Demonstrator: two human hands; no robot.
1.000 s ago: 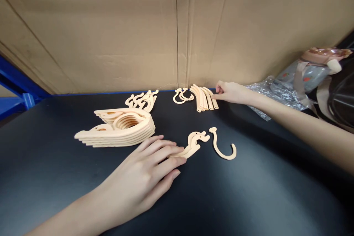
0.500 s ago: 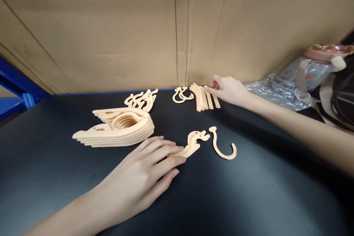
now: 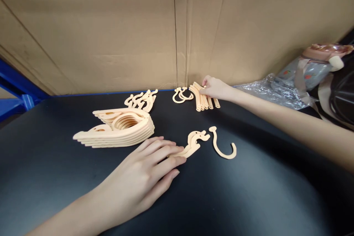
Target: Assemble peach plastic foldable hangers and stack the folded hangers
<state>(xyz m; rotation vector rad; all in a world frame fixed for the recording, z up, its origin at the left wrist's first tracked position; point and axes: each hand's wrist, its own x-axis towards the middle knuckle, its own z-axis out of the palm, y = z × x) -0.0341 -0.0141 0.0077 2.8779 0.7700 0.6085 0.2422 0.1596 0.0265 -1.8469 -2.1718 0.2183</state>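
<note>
My left hand point(image 3: 149, 169) lies flat with its fingers stretched out over cream plastic hanger arm pieces point(image 3: 193, 147), partly covering them. Just right of those pieces lies a loose hanger hook point(image 3: 222, 151). At the back of the table, my right hand point(image 3: 217, 87) has thumb and forefinger closed at the far end of a cream hanger bar point(image 3: 204, 100), among several similar bars lying side by side. The fingertips partly hide that end. Left of my left hand sits a stack of folded cream hangers point(image 3: 124, 131).
Several small cream hanger arms point(image 3: 142, 99) lie behind the stack, and more hooks point(image 3: 181, 95) lie left of the bars. Cardboard point(image 3: 110, 33) walls the back. Crinkled clear plastic point(image 3: 262, 90) and a strapped bottle point(image 3: 309, 68) are at right; a blue frame point(image 3: 16, 88) at left.
My right hand has moved left and slightly down onto the bars, its thumb and forefinger coming to one of them. My left hand has stayed in place.
</note>
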